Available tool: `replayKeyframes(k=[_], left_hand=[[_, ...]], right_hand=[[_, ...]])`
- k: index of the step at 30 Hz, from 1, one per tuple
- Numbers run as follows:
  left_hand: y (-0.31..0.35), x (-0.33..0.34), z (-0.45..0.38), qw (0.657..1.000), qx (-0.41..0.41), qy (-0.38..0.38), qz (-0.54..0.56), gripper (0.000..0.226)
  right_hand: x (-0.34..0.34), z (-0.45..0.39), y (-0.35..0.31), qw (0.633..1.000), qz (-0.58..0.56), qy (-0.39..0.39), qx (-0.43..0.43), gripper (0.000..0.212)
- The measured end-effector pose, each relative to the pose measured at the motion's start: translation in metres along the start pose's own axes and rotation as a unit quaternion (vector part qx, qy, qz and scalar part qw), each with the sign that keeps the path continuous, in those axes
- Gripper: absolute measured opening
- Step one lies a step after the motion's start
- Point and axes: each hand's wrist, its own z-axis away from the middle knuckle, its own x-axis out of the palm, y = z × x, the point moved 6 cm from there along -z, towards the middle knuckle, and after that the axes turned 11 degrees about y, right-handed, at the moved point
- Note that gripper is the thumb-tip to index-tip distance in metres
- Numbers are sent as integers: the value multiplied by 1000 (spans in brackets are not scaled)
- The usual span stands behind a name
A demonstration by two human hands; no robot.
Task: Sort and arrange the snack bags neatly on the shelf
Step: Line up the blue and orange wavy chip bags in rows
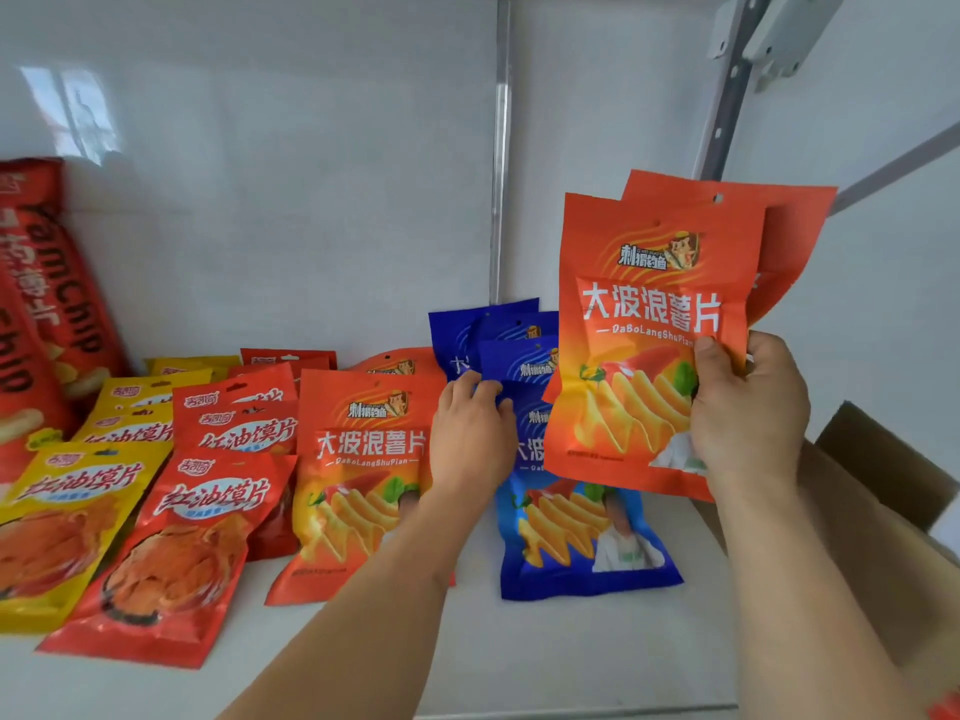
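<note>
My right hand [748, 413] grips two orange potato chip bags [654, 324], held upright above the right side of the white shelf [519, 657]. My left hand [470, 428] rests on the top edge of the front blue chip bag [576, 543], its fingers curled over that edge. More blue bags [493, 335] stand behind it. An orange chip bag [358, 480] of the same kind lies to the left of my left hand, with another orange one behind it. Further left lie rows of red snack bags [182, 548] and yellow snack bags [62, 527].
Tall red YamChip bags [47, 304] lean at the far left. An open cardboard box [883, 511] sits at the right, below my right forearm. A metal shelf upright [727, 111] and bracket rise at the upper right. White back panels close the shelf behind.
</note>
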Motion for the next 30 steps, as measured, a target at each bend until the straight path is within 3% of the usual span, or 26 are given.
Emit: replayKeyframes(k=[10, 17, 25, 30], left_hand=[[-51, -103, 24, 995, -44, 85, -16, 29], [-91, -170, 64, 986, -102, 125, -40, 31], [-127, -205, 103, 976, -159, 145, -32, 27], [-136, -214, 105, 974, -181, 136, 8, 28]], right_hand=[[9, 77, 2, 989, -68, -98, 92, 14], [40, 151, -3, 960, -85, -240, 116, 11], [62, 210, -5, 950, -62, -285, 113, 11], [86, 236, 2, 944, 39, -308, 113, 23]])
